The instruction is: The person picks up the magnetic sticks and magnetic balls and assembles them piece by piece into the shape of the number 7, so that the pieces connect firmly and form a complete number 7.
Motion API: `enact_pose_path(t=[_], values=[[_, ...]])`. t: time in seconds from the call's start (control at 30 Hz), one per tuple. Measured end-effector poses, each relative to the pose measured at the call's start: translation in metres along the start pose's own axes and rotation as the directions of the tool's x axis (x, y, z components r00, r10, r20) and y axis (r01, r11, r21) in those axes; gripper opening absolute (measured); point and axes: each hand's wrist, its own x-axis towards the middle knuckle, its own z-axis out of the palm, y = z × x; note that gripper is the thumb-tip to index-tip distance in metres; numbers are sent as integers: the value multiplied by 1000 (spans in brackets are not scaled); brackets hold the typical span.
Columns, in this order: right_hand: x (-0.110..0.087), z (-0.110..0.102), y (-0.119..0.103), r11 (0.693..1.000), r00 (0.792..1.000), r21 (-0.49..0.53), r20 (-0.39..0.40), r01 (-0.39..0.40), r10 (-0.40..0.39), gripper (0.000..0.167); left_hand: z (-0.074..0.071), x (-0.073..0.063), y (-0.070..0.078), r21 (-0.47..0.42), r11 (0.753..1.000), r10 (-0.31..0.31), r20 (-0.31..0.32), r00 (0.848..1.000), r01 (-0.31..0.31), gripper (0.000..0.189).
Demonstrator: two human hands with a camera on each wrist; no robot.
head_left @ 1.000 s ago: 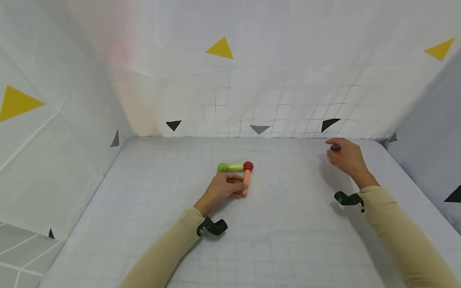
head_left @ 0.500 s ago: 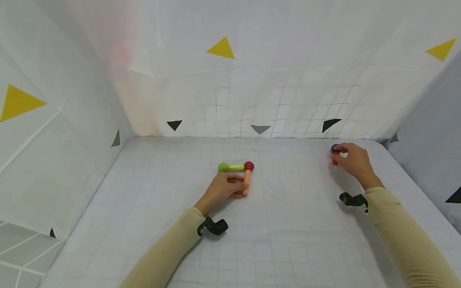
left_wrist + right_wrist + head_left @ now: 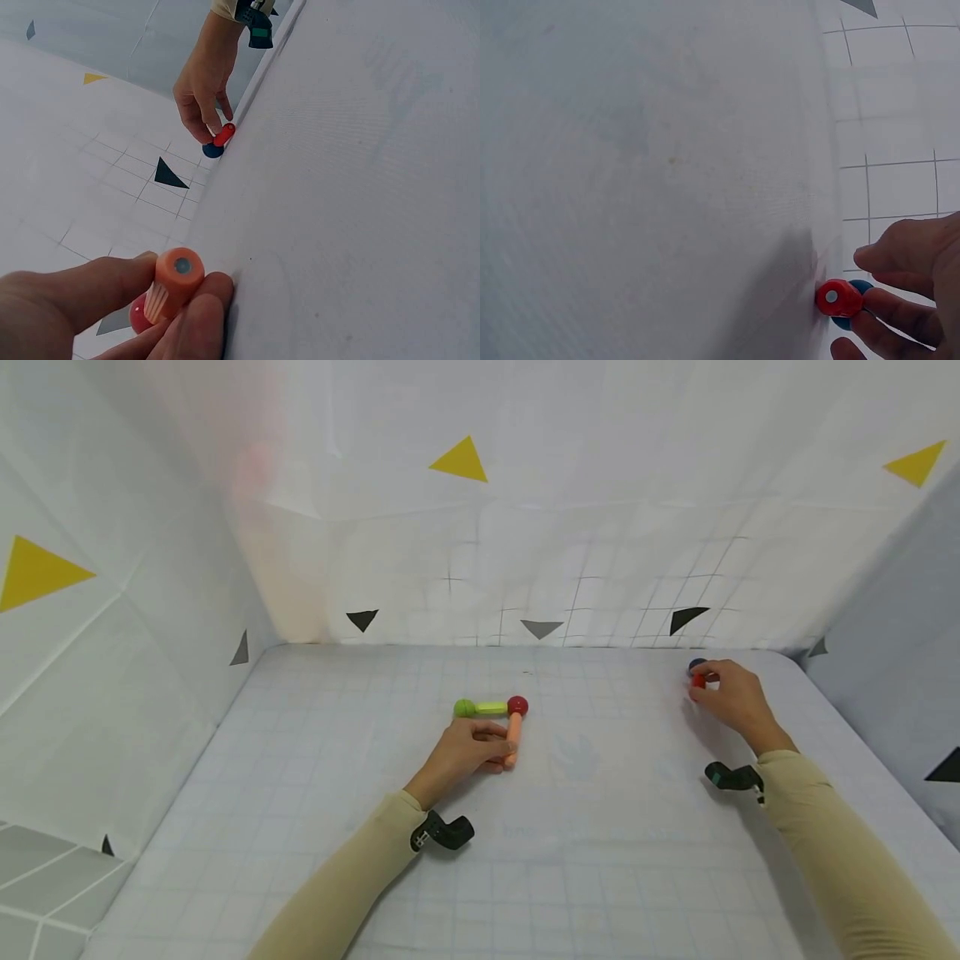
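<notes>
Near the middle of the table in the head view, my left hand [image 3: 463, 750] pinches an orange magnetic stick [image 3: 515, 728] between thumb and fingers. The stick's far end meets a red ball [image 3: 517, 706]. From that ball a yellow-green stick [image 3: 491, 707] runs left to a green ball [image 3: 464, 708]. The orange stick's near end shows a bare metal tip [image 3: 183, 265] in the left wrist view. At the back right, my right hand [image 3: 738, 700] has its fingers curled at a red magnetic stick [image 3: 838, 298], fingertips against it. A dark blue ball [image 3: 213, 150] adjoins that stick, partly hidden.
A white gridded sheet covers the table [image 3: 585, 860]. The back wall [image 3: 600, 527] rises close behind the blue ball, with side walls left and right. Black cameras sit on the left wrist [image 3: 444, 833] and right wrist [image 3: 731, 777].
My right hand has shifted from above the dark blue ball down and slightly right onto the red stick, its fingers coming closer around it. The left hand and its joined pieces stay put.
</notes>
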Motion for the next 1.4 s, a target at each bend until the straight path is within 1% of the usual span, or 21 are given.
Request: enact_pose_path(t=[0.23, 0.43, 0.63, 0.77, 1.0, 1.23, 1.4], values=[[1, -2, 1, 1000, 999, 3, 35, -15, 15, 41, 0, 0, 1, -2, 1000, 5, 3, 1000, -5, 35], [2, -2, 4, 1000, 999, -4, 45, -25, 25, 40, -1, -1, 1, -13, 1000, 9, 12, 1000, -9, 33], [3, -1, 6, 999, 998, -6, 46, -44, 44, 45, -2, -1, 0, -14, 1000, 14, 12, 1000, -14, 34], [4, 0, 7, 999, 998, -14, 52, -44, 45, 45, -2, -1, 0, -22, 1000, 15, 13, 1000, -15, 34], [3, -1, 6, 999, 998, -36, 55, -15, 17, 40, 0, 1, 0, -9, 1000, 6, 8, 1000, -6, 34], [1, -2, 4, 999, 998, -23, 65, -24, 26, 39, -1, -3, 2, -19, 1000, 21, 10, 1000, -21, 34], [-1, -2, 6, 999, 996, -28, 84, -34, 36, 41, -1, -2, 1, -20, 1000, 20, 11, 1000, -19, 34]])
